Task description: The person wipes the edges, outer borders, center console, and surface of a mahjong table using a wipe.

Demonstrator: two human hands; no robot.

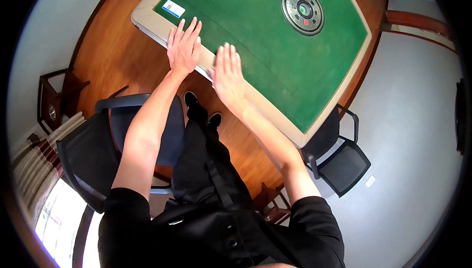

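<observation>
A mahjong table with a green felt top and a beige rim fills the upper middle of the view. My left hand lies over the near rim, its fingers spread and pointing toward the felt. A white and blue card or sticker is on the felt just beyond those fingertips. To the right, my right hand is over the same rim with its fingers stretched out side by side, slightly blurred. Neither hand holds anything that I can see. A round dark control panel with a clear dome sits in the tabletop.
A black office chair stands close by on the left. Another black chair is at the table's right corner. Small dark wooden stands are by the wall. Brown wood flooring surrounds the table, with a curtain at lower left.
</observation>
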